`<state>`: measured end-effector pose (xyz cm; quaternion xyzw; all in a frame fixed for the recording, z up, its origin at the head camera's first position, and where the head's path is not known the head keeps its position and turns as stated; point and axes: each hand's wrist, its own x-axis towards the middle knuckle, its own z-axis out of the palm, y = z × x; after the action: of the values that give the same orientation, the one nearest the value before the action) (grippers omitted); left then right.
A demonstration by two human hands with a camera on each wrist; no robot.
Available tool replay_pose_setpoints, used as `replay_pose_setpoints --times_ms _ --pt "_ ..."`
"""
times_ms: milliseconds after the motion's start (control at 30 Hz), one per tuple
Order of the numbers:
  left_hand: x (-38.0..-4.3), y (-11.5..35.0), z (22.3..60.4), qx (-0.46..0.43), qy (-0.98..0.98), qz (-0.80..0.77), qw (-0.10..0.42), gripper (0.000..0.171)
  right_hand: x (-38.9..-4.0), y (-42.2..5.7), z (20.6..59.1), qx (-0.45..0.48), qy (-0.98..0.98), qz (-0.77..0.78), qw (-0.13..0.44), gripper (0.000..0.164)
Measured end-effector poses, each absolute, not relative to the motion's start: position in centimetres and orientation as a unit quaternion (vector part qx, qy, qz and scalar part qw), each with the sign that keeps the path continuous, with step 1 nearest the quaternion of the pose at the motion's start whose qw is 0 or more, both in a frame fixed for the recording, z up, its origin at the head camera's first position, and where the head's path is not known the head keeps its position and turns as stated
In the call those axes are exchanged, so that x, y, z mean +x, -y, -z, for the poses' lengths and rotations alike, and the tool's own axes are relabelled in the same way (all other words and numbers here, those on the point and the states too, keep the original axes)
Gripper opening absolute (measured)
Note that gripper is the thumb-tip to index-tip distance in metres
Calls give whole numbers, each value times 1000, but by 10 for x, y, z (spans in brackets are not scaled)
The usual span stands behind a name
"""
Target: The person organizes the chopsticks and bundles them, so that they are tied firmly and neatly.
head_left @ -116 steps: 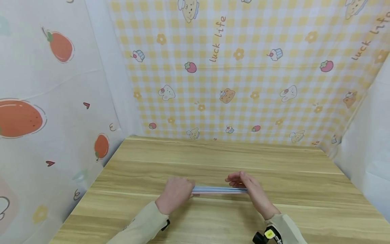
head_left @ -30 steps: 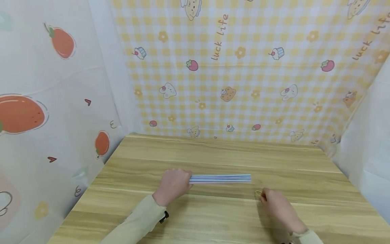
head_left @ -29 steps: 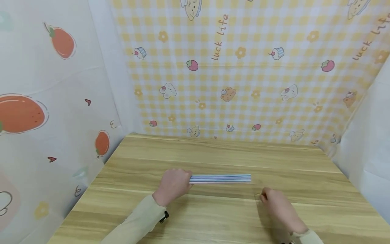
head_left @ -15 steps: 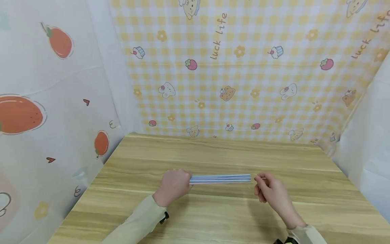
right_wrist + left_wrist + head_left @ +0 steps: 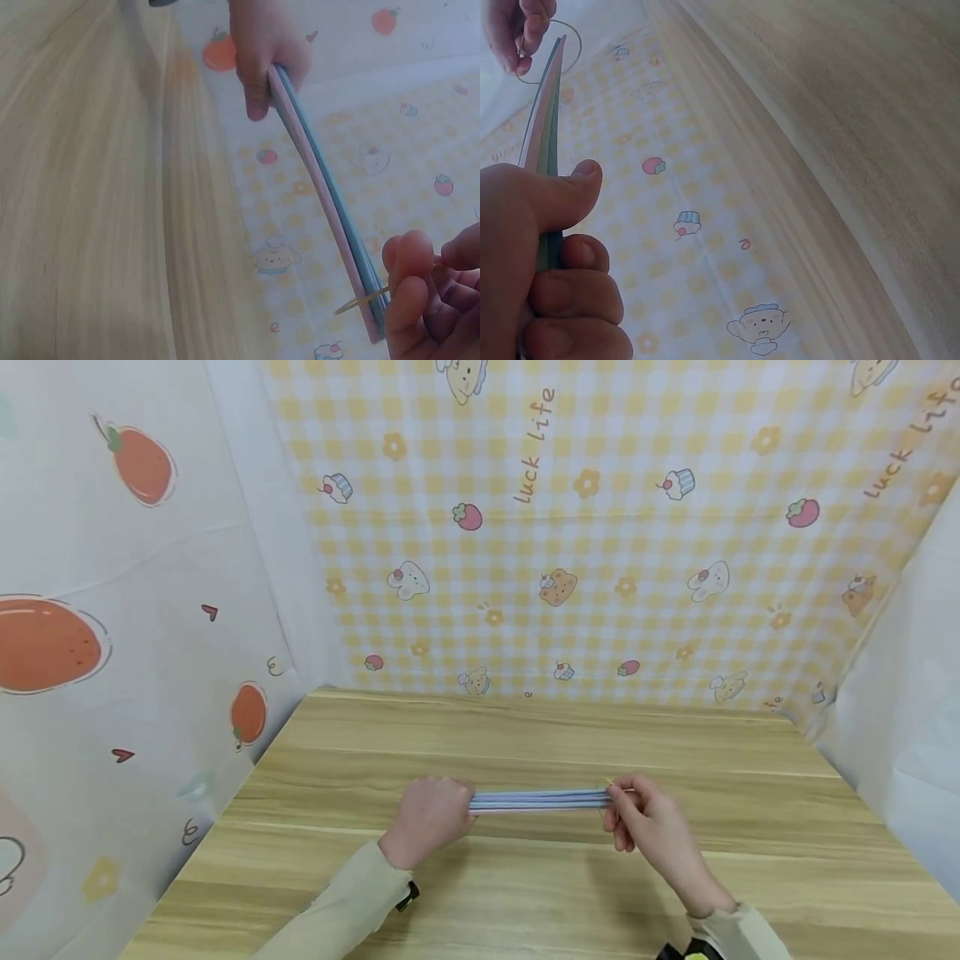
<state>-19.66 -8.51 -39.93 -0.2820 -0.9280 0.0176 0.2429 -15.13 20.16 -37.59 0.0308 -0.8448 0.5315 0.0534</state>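
My left hand (image 5: 429, 822) grips one end of a bundle of long thin pastel sticks (image 5: 540, 801), which look like drinking straws. Pink, blue and green ones show in the wrist views. The bundle lies level, its free end pointing right. There my right hand (image 5: 654, 828) pinches a thin yellow rubber band (image 5: 358, 303) between thumb and fingers. In the right wrist view the loop crosses the bundle near its tip. The left wrist view shows the tip inside the open loop (image 5: 579, 52). Part of the band is hidden behind my right fingers (image 5: 411, 259).
Both hands are above a wood-grain table (image 5: 517, 893). A yellow checked cloth (image 5: 600, 543) hangs behind its back edge. White cloth with fruit prints (image 5: 172, 560) hangs at the left, and plain white cloth (image 5: 907, 710) at the right.
My right hand was on the bundle's right end, then drew away with the rubber band. It has since come back left, bringing the band over the tip. My left hand keeps its grip.
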Motion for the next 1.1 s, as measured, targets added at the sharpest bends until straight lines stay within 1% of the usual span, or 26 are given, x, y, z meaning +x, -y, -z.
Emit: replay_pose_setpoints --times_ms 133,267,467,600,733,800,867,967,1033,1100 --pt "-196 85 399 -283 927 -19 247 39 -146 -197 383 62 832 -546 78 16" --pt "-197 86 397 -283 927 -26 245 37 -139 -194 395 62 811 -577 70 17" --pt "-201 88 394 -284 922 -33 262 32 -133 -190 412 15 773 -634 22 33" --pt "-204 88 393 -291 917 -29 272 30 -135 -190 417 -5 761 -649 -16 27" --pt "-205 88 393 -291 915 -30 276 29 -138 -195 423 10 763 -644 -59 23" --pt "-205 88 393 -289 915 -34 280 29 -138 -197 427 45 761 -642 -79 24" --pt "-205 88 392 -285 915 -38 284 30 -137 -199 430 113 756 -639 -85 27" --pt "-204 89 393 -281 916 -39 283 30 -134 -199 435 250 729 -635 -54 32" --pt "-203 89 393 -281 915 -43 285 30 -134 -197 435 320 705 -633 -21 44" --pt "-202 89 393 -283 913 -45 290 31 -133 -196 435 350 684 -640 -2 57"
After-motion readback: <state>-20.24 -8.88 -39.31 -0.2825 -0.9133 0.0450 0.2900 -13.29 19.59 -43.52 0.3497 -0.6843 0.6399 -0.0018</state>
